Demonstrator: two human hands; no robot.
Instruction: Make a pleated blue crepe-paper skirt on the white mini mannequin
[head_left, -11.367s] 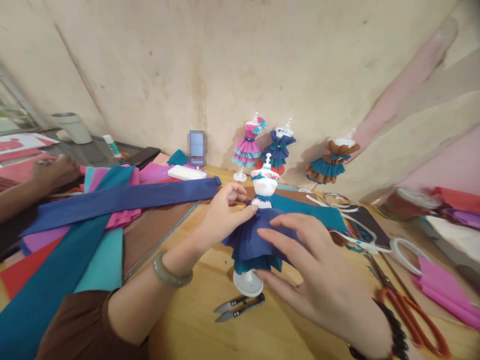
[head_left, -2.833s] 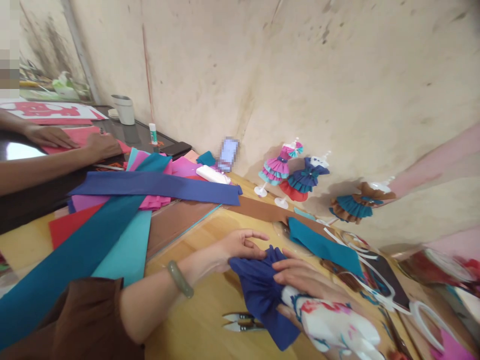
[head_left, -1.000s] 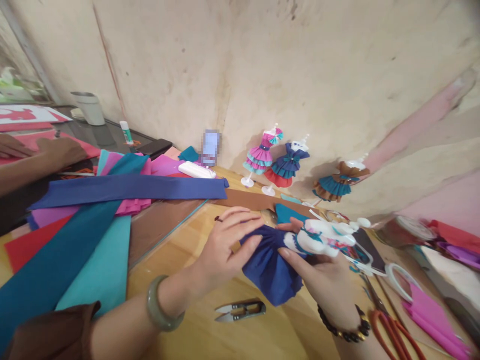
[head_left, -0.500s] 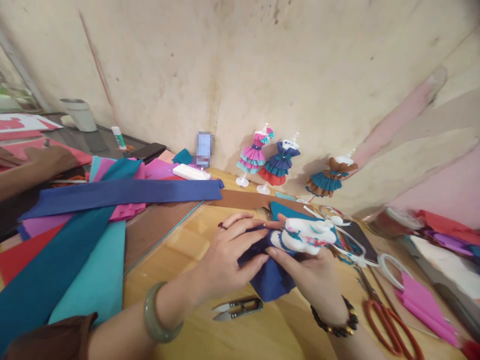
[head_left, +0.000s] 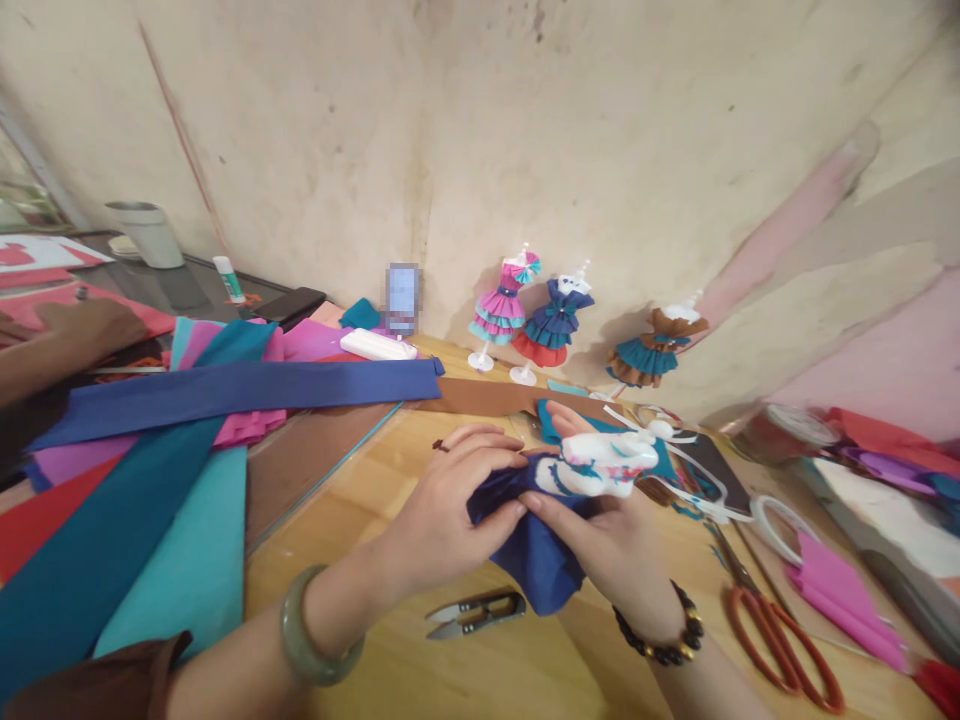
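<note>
A small white mannequin (head_left: 611,462) with pink and teal stains lies sideways between my hands, its neck end to the right. Around its waist gathers a dark blue fabric skirt (head_left: 541,570), hanging toward me. My left hand (head_left: 457,500) pinches the skirt's gathered edge, thumb in front and fingers behind. My right hand (head_left: 611,540) is wrapped under the mannequin, its thumb pressing the waist near my left thumb. Just below on the table lie thread snips (head_left: 476,612). Orange-handled scissors (head_left: 780,640) rest right of my right wrist.
Three dressed mini mannequins (head_left: 498,305) stand along the wall. Coloured fabric strips (head_left: 247,400) cover the left side, beside a white glue gun-like object (head_left: 377,345) and a glue stick (head_left: 229,280). Another person's hand (head_left: 90,330) works far left. Pink fabric (head_left: 847,600) lies right.
The mannequin has tipped slightly and shifted a little left in my hands. My left fingers have moved along the blue skirt's gathered edge. The view has shifted slightly.
</note>
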